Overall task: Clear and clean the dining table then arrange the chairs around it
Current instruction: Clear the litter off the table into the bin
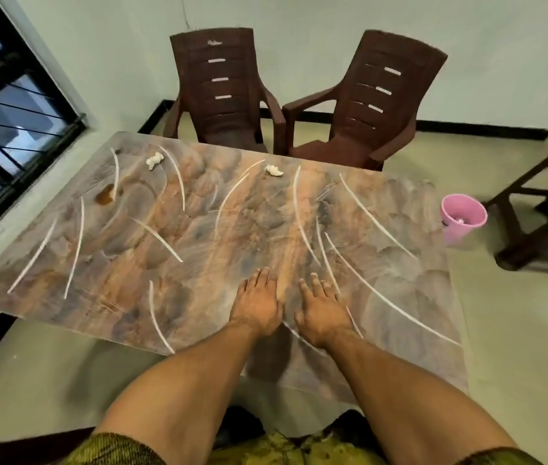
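Observation:
The dining table (199,229) has a brown and grey swirl-patterned top and fills the middle of the view. My left hand (256,303) and my right hand (321,308) lie flat and empty on its near part, side by side, fingers pointing away. Two crumpled white tissues lie near the far edge, one at the left (154,160) and one near the middle (273,170). A brown liquid spill (105,193) marks the far left of the top. Two dark brown plastic chairs stand beyond the far edge, the left chair (222,92) and the right chair (373,105).
A pink bin (462,218) with something white inside stands on the floor right of the table. A dark brown stool (544,209) stands further right. A barred window (7,105) fills the left wall. The floor is pale tile.

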